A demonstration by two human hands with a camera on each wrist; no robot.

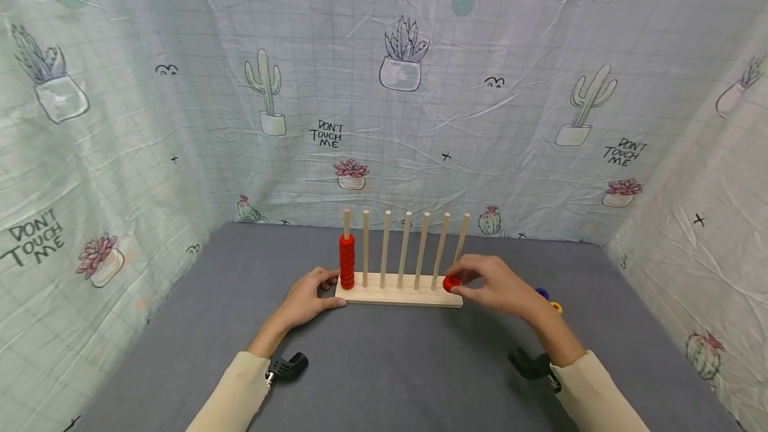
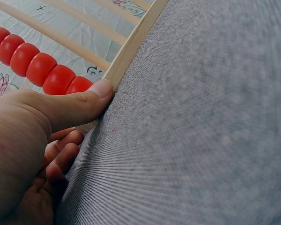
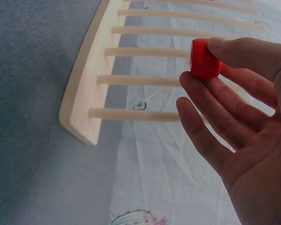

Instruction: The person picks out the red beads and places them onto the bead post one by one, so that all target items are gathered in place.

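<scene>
A wooden peg rack with several upright pegs stands on the grey table. Its leftmost peg carries a stack of red beads; the bare tip shows above. My left hand grips the left end of the base, thumb at the front edge and fingers curled behind. Near the right end, my right hand pinches a single red bead between thumb and fingertips. In the right wrist view, the bead overlaps the bare pegs.
On the table right of the rack, partly behind my right wrist, lie a blue ring and a yellow ring. A hanging cloth printed with potted plants encloses the table at the back and sides.
</scene>
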